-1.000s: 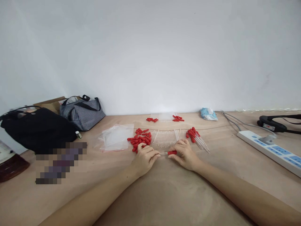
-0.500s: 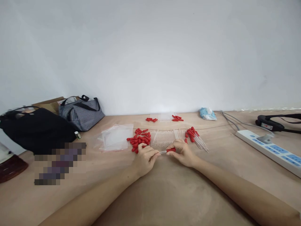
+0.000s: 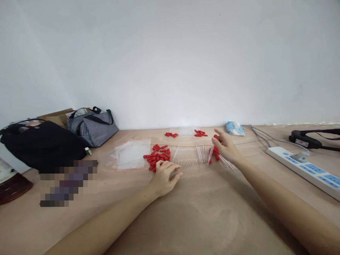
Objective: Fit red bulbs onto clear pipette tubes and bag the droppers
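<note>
Pinching a slim, clear, red-bulbed dropper [image 3: 210, 153] by its top so the stem juts free, the right hand [image 3: 225, 144] is at right; the left hand [image 3: 165, 179], fingers parted, rests near red rubbery bulbs [image 3: 158, 158].

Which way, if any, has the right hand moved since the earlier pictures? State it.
Yes: judged against the power strip, the right hand has moved rightward, closer to it, and forward toward the wall.

We're watching one red-bulbed dropper [image 3: 210, 154] tilt, bulb uppermost, by a fan of red-topped droppers [image 3: 227, 164]; left of them, clear tubes [image 3: 188, 156] lie in a row beside heaped red bulbs [image 3: 158, 157]!
</note>
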Motion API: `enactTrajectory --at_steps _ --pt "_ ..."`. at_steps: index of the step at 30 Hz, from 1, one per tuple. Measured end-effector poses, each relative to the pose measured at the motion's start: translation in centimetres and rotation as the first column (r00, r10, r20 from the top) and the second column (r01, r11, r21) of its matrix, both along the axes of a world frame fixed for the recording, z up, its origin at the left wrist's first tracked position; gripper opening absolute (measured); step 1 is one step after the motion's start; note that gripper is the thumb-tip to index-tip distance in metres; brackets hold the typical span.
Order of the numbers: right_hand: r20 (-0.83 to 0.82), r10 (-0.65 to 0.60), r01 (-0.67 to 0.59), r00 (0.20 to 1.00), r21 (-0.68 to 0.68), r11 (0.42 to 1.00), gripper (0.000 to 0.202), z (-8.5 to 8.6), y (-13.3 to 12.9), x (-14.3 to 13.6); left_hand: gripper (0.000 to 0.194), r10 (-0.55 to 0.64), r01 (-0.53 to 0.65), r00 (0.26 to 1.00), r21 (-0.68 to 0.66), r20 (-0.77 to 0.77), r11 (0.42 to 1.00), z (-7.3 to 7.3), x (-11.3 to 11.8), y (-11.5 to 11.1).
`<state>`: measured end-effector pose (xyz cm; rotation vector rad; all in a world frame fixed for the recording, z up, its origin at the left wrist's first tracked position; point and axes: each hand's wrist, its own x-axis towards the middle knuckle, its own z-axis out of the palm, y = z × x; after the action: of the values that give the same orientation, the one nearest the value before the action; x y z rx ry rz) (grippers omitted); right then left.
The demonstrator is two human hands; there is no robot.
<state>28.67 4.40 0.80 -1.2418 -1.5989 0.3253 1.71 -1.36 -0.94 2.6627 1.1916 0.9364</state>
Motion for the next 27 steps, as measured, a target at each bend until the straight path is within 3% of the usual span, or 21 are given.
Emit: enactTrajectory --at_steps 4,7,13,19,21,23,25,27 --pt "0.124 -0.241 0.252 0.963 -0.086 0.964 0.044 -1.0 1.6 4.2 0.009 -0.014 0.014 0.999 -0.002 -0.048 1.0 0.0 0.2 0.0" --pt "0.274 -0.29 0.328 0.917 -0.102 0.939 0.035 -2.0 2.0 5.5 0.008 -0.011 0.011 0.998 0.001 -0.07 1.0 0.0 0.2 0.0" --pt "0.455 -0.288 0.367 0.843 -0.096 0.925 0.035 -3.4 2.2 4.7 0.007 -0.013 0.012 0.997 -0.01 -0.077 1.0 -0.2 0.2 0.1" --pt "0.449 -0.369 0.454 0.814 -0.095 0.886 0.037 -3.1 1.8 4.3 0.007 -0.007 0.006 0.997 -0.021 -0.076 1.0 -0.2 0.2 0.1" --pt "0.448 -0.298 0.377 0.843 -0.098 0.921 0.032 -2.4 1.5 4.5 0.007 -0.008 0.007 0.997 -0.017 -0.079 1.0 -0.2 0.2 0.1" --pt "0.499 -0.069 0.161 0.864 -0.144 0.976 0.026 -1.5 1.1 4.6 0.007 0.003 -0.004 0.997 -0.004 -0.083 1.0 -0.2 0.2 0.1" --pt "0.584 0.175 -0.06 0.792 -0.211 0.976 0.021 -0.6 0.8 4.6 0.008 0.049 -0.046 0.996 0.028 -0.078 0.999 -0.4 0.2 0.1" --pt "0.682 0.266 -0.137 0.681 -0.239 0.961 0.013 0.0 0.4 4.5 0.008 0.126 -0.121 0.99 0.073 -0.062 0.99 -0.6 0.1 0.1"
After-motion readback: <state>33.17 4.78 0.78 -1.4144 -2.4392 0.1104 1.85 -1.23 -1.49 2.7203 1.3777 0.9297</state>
